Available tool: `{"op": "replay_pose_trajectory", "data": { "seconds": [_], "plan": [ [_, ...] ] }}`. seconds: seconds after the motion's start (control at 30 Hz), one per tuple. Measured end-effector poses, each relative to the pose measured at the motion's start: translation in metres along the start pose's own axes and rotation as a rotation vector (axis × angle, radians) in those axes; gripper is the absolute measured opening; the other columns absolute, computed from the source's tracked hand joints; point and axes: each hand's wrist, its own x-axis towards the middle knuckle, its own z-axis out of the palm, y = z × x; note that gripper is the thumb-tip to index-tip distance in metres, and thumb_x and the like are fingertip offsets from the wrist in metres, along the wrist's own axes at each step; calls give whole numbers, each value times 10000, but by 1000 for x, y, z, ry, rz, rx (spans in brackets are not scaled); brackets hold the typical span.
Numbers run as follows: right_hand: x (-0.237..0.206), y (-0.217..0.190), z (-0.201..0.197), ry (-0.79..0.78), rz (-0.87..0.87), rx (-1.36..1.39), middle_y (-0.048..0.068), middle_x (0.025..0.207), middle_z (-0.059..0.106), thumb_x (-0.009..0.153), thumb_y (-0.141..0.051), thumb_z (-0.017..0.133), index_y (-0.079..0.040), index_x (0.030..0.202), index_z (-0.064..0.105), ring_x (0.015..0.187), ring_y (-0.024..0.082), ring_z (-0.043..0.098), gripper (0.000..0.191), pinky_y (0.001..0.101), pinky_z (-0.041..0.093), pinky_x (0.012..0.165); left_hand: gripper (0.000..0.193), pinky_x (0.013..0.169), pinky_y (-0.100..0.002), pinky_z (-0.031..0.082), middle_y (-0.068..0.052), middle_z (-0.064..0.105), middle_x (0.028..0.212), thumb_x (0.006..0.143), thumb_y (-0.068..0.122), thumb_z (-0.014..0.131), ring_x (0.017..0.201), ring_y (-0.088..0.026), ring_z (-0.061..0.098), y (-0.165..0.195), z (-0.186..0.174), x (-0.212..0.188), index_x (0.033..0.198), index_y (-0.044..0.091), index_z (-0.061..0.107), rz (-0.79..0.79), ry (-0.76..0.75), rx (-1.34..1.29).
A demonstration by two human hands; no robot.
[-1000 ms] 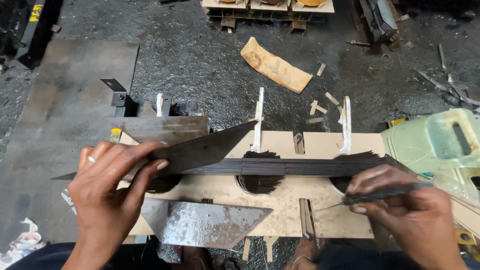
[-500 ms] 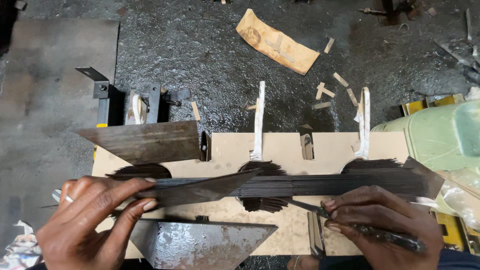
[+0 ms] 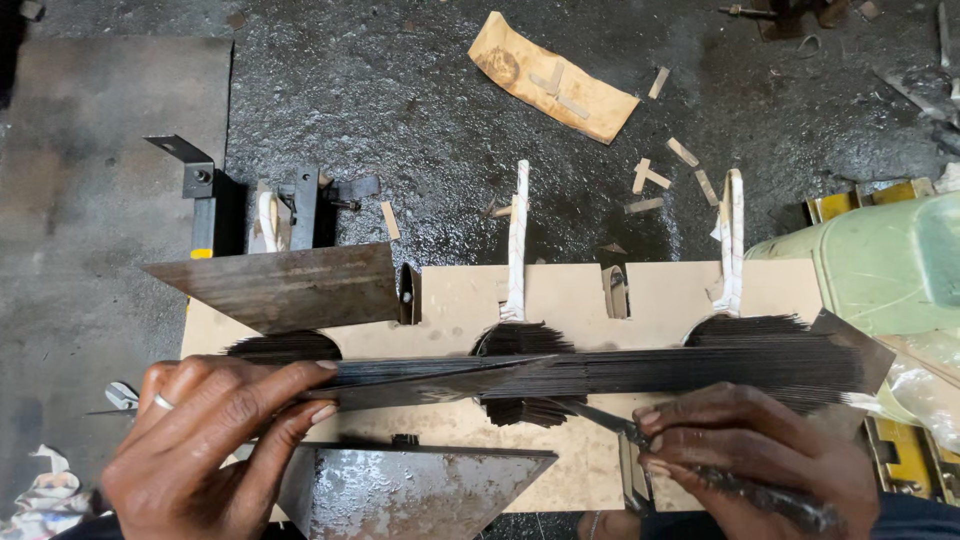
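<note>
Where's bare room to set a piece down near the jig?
Free: dark floor between the bracket and the brown scrap; the grey plate at left. Crowded: the board with the sheet stack, both triangular plates, left hand and right hand.

The stack of thin strips (image 3: 640, 370) looks like dark, matt sheet metal with finely ribbed edges, and it lies on a pale, smooth board (image 3: 560, 295) that seems to be fibreboard or plywood, though the view is too coarse to say which. The two pointed plates (image 3: 290, 285), one far left and one (image 3: 410, 490) near, are bare steel, dull grey with scratches and rust-brown patches, the near one a little shinier. The floor (image 3: 400, 110) is rough, black and slightly glossy, strewn with small wood offcuts (image 3: 655, 178) and a creased brown paper scrap (image 3: 550, 75), and the tank (image 3: 880, 265) at right is pale green painted metal.
</note>
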Motion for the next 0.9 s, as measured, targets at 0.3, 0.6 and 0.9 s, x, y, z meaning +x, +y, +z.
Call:
{"op": "replay_pose_trajectory", "data": {
  "seconds": [0.3,0.6,0.9],
  "plan": [
    [18,-19,5,92,82,101,70,927,802,716,-124,858,-95,832,770,934,189,774,149,328,623,776,285,843,-341,444,-37,719,811,736,104,834,797,-163,663,8,7,8,1014,79,775,70,33,-46],
    [-5,-4,22,-103,-256,-15,35,1027,799,768,-164,808,-142,1003,789,1008,177,791,237,315,597,868,331,768,-352,433,-14,672,768,699,156,861,747,-166,625,6,13,10,1013,82,785,248,18,-74],
    [-89,67,64,-246,-58,-44,-108,1146,809,871,-256,777,-245,1181,788,1072,55,737,311,266,566,892,338,756,-345,439,7,692,794,700,229,796,765,-144,629,9,33,0,1027,141,798,304,22,-23]
  ]
}}
